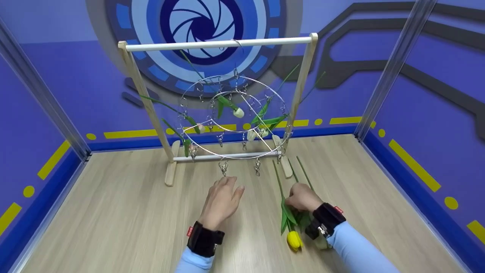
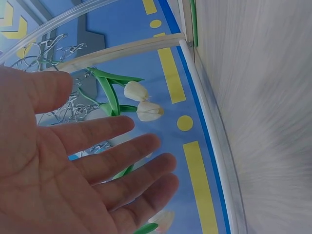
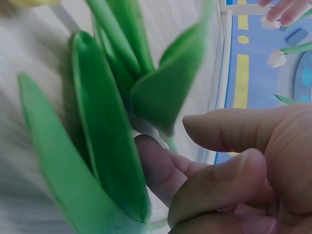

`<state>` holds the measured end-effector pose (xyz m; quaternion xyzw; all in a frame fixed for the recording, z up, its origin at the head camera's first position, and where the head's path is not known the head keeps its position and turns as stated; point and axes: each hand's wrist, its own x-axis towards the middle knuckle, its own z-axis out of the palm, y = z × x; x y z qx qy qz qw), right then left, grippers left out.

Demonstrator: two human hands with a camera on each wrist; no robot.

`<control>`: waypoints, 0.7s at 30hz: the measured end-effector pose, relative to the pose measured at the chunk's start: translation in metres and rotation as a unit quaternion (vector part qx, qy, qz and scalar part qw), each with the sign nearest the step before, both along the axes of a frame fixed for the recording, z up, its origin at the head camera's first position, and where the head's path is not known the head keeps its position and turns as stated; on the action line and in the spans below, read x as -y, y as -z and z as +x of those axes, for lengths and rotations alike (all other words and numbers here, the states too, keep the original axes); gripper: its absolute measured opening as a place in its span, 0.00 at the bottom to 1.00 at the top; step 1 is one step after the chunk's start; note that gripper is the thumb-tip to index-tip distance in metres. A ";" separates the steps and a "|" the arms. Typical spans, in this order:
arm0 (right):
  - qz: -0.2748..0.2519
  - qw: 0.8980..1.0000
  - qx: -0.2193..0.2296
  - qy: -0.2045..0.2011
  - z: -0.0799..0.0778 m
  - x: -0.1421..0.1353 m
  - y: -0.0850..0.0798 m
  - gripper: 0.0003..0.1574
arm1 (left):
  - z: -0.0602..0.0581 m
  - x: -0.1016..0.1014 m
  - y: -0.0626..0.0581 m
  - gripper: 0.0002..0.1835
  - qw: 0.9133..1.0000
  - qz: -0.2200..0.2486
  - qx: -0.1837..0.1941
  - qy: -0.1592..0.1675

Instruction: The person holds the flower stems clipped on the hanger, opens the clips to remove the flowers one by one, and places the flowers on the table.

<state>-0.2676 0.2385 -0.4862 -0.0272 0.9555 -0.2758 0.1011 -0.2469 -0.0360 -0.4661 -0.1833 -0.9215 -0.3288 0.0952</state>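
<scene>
My left hand [image 1: 222, 204] is raised before a round wire clip hanger [image 1: 223, 156], its fingers extended below a front clip [image 1: 223, 168]. Its palm [image 2: 53, 180] holds nothing. Over the tabletop at right, my right hand [image 1: 305, 198] is among loose tulips. A yellow tulip [image 1: 294, 241] lies beside it, and a pale tulip [image 1: 321, 242] is partly hidden under the wrist. In the right wrist view, the fingers [image 3: 219, 180] bend loosely near green leaves [image 3: 109, 131], with the thumb apart from them. Whether fingertips touch a stem is hidden.
A wooden stand [image 1: 136, 76] with a white top bar [image 1: 219, 44] carries the hanger. White tulips [image 1: 238, 112] and pinkish tulips [image 1: 201, 129] hang head-down in its clips, stems sticking outward. Blue printed panels [image 1: 57, 72] enclose the wooden tabletop [image 1: 125, 220] at the back and sides.
</scene>
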 end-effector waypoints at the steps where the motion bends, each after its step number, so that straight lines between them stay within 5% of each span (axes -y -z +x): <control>1: 0.000 1.000 0.001 -0.001 0.000 0.000 -0.002 0.18 | 0.000 0.001 -0.001 0.24 1.000 -0.001 -0.002 0.000; 11: -0.040 0.999 0.010 -0.018 0.009 0.001 -0.034 0.07 | 0.002 0.011 -0.008 0.23 1.000 0.011 0.001 -0.006; 21: -0.128 0.987 -0.069 -0.069 0.021 0.008 -0.075 0.07 | 0.001 0.026 -0.018 0.24 0.999 0.027 0.000 -0.035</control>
